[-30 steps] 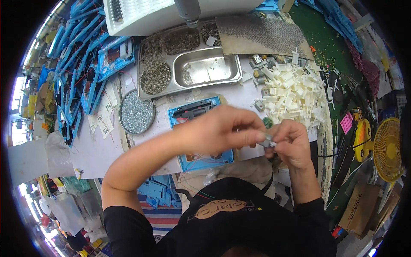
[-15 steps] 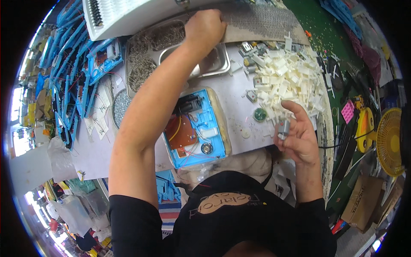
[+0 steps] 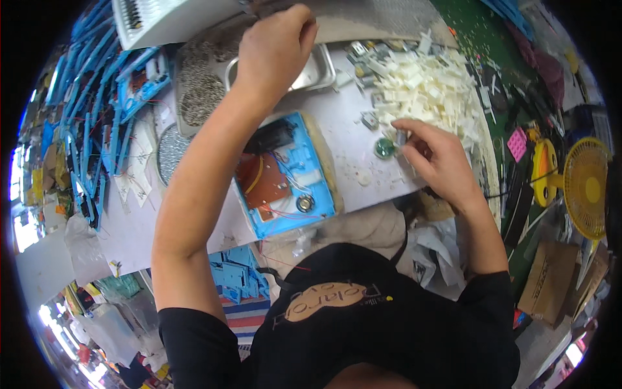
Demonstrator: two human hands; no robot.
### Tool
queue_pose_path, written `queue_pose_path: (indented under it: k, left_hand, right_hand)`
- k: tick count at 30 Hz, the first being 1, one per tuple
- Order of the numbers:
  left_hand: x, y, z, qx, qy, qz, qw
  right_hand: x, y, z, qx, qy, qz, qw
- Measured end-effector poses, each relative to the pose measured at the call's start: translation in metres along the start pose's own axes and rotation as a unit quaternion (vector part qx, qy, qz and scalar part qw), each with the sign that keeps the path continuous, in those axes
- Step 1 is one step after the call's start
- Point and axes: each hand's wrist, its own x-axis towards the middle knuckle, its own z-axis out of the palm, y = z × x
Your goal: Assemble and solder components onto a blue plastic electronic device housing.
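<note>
My left hand (image 3: 278, 52) is raised over the metal trays, close to the metal tip (image 3: 254, 9) below the white machine (image 3: 159, 23). Its fingers are curled together, and whatever they pinch is hidden. With thumb and fingers my right hand (image 3: 442, 162) grips a small grey motor (image 3: 401, 138), just right of a small round pot of green stuff (image 3: 384, 148). Between my arms lies an open blue plastic casing (image 3: 285, 223) with a brown circuit board (image 3: 264, 178), wires and a round metal part (image 3: 305, 203). It rests on a pale padded block (image 3: 322, 152).
White plastic parts (image 3: 424, 87) are heaped at the right, with several grey motors (image 3: 369, 120) along their left side. Screws fill a tray (image 3: 201, 91) and a round dish (image 3: 172, 155). Blue casings (image 3: 84, 123) are stacked at left. A yellow fan (image 3: 586, 188) stands far right.
My right hand has moved up and left with the motor, toward the green pot. My left hand has shifted slightly left. The whole view has shifted a little.
</note>
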Motion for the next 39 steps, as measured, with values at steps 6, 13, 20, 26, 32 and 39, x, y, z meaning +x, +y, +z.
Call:
queue_pose_path:
  k: [6, 13, 20, 26, 32, 39]
  left_hand:
    - [-0.001, -0.032, 0.015, 0.011, -0.029, -0.018, 0.999]
    - [0.039, -0.020, 0.047, 0.057, -0.103, -0.103, 0.988]
    - [0.052, -0.027, 0.066, 0.069, -0.105, -0.088, 0.988]
    - [0.053, -0.028, 0.066, 0.026, -0.097, -0.102, 0.990]
    - [0.046, -0.027, 0.069, -0.062, 0.060, -0.076, 0.993]
    - [-0.004, 0.019, -0.005, -0.329, -0.077, -0.165, 0.927]
  right_hand:
    - [0.003, -0.016, 0.005, 0.030, -0.013, -0.009, 0.999]
    - [-0.006, -0.020, 0.000, 0.063, -0.032, -0.009, 0.997]
    - [-0.008, -0.014, -0.009, 0.105, -0.036, -0.012, 0.994]
    - [-0.004, -0.006, -0.012, 0.100, -0.042, -0.026, 0.994]
    - [-0.001, -0.005, -0.014, 0.104, -0.022, -0.037, 0.994]
    - [-0.007, -0.006, -0.023, 0.094, -0.005, -0.016, 0.995]
